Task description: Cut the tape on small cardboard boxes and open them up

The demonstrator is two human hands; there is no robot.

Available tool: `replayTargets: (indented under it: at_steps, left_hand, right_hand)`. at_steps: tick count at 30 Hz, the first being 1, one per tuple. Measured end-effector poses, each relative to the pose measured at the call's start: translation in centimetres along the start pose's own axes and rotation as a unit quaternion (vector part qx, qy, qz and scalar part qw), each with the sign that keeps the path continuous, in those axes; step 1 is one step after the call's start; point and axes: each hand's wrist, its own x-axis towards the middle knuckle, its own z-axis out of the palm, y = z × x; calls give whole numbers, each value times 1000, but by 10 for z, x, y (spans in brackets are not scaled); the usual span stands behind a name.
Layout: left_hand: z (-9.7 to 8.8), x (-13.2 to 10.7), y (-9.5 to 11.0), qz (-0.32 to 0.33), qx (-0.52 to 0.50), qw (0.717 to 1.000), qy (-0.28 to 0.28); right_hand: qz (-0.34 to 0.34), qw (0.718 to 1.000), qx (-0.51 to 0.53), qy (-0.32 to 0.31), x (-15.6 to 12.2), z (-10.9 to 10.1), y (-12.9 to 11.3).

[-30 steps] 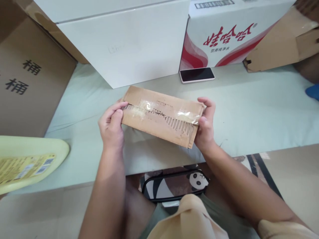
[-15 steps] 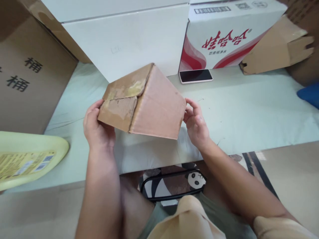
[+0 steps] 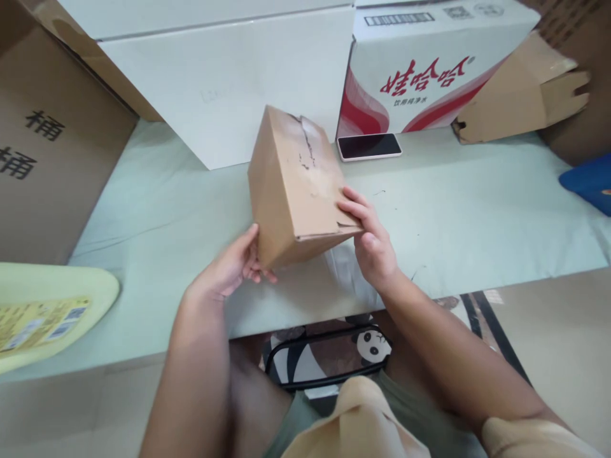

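A small brown cardboard box (image 3: 286, 184) is held tilted above the pale green surface (image 3: 453, 210), with a torn seam running along its upper face. My left hand (image 3: 233, 267) supports its lower left corner from beneath, fingers curled under the edge. My right hand (image 3: 370, 238) grips the near right corner, fingers lying on the top face and thumb below.
A large white carton (image 3: 229, 70) and a red-and-white printed carton (image 3: 420, 63) stand behind. A phone (image 3: 368, 146) lies flat by them. Brown boxes sit far left (image 3: 48, 140) and far right (image 3: 520, 95). A yellow-green item (image 3: 48, 312) is at left, a panda pouch (image 3: 329, 356) below.
The box has been turned in both hands: first its taped, torn long face showed, then an end flap, now a plain side and the cracked top. My left hand moved underneath it.
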Motion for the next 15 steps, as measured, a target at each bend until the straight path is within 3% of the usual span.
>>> replayTargets:
  at_steps: [3,5,7,10,11,13,15]
  left_hand:
    - [-1,-8,5,-106,95,988,-55]
    - [-6,-7,4,-87,126,988,10]
    - [-12,0,1,-16,104,981,163]
    - [-19,11,-3,141,11,919,369]
    - [-20,13,-3,210,-21,894,395]
    - [-19,14,-1,336,-59,857,386]
    - [-17,15,1,397,-22,851,343]
  right_hand:
    - [28,998,5,61,0,-1,2]
    - [51,996,22,68,1,-2,2]
    - [60,996,51,46,1,-1,0]
    - [47,992,114,-15,1,3,-4]
    - [45,989,133,-38,0,5,-5]
    - [52,984,151,-75,-1,8,-8]
    - [67,982,149,-94,0,9,-9]
